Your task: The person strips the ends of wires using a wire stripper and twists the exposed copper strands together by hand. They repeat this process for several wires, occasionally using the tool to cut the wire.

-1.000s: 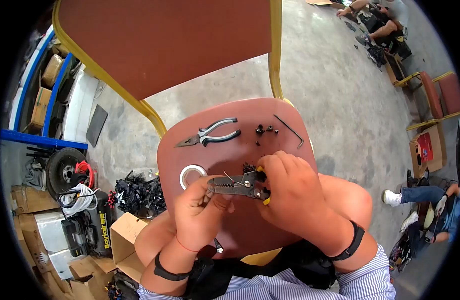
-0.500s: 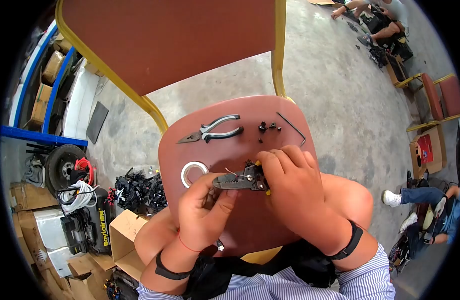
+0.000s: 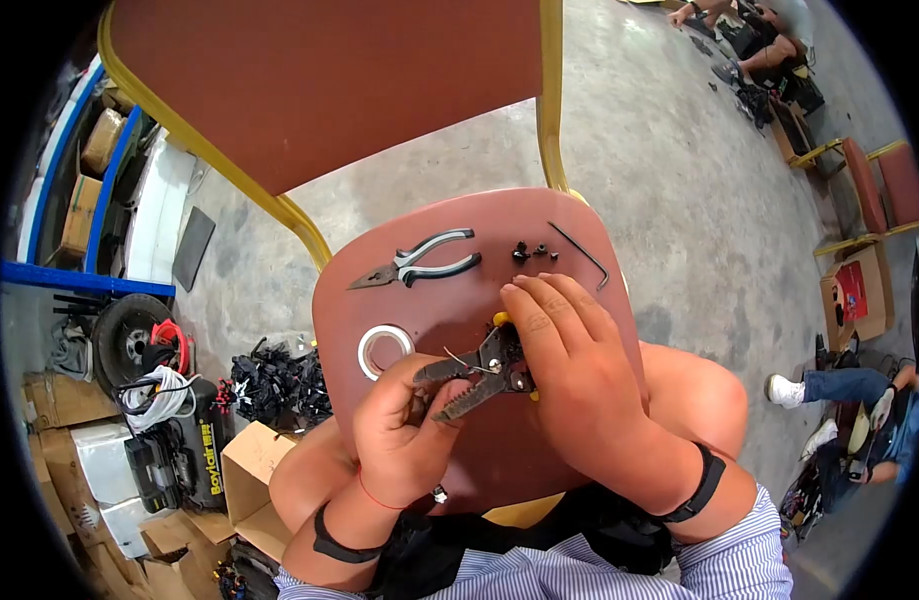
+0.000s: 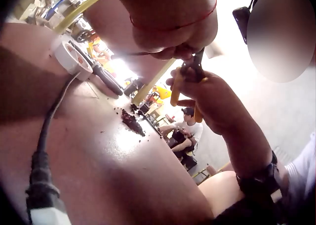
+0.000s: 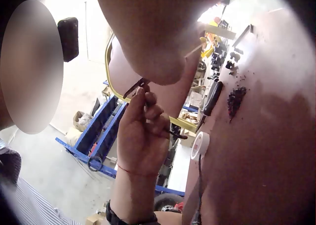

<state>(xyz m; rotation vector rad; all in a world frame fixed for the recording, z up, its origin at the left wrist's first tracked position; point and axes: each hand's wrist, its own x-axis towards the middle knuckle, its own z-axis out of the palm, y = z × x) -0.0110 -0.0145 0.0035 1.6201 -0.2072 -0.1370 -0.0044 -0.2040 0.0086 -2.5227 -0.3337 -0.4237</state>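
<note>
My right hand (image 3: 585, 375) grips a wire stripper (image 3: 495, 368) by its yellow handles (image 4: 176, 89); its toothed jaws stand apart and point at my left hand. My left hand (image 3: 400, 430) curls its fingers round a dark cable, mostly hidden by the hand. At the stripper's jaws shows a thin light wire (image 3: 456, 357), near the left fingertips. A dark stub of cable (image 5: 177, 135) pokes out from the left fingers in the right wrist view. Below the left wrist hangs a plug (image 4: 47, 207), with its cable (image 4: 52, 111) running up past the tape.
On the red chair seat (image 3: 480, 450) lie pliers (image 3: 420, 262), a white tape roll (image 3: 385, 352), small black parts (image 3: 525, 253), a hex key (image 3: 580, 255) and a heap of dark bits (image 5: 236, 104). The chair's backrest (image 3: 330, 80) rises beyond. An open carton (image 3: 250, 470) stands left.
The stripper's jaws closed together half a second ago and now stand wide apart, one lower jaw swung down toward the left thumb. The right fingers have straightened somewhat. Things on the seat stay put.
</note>
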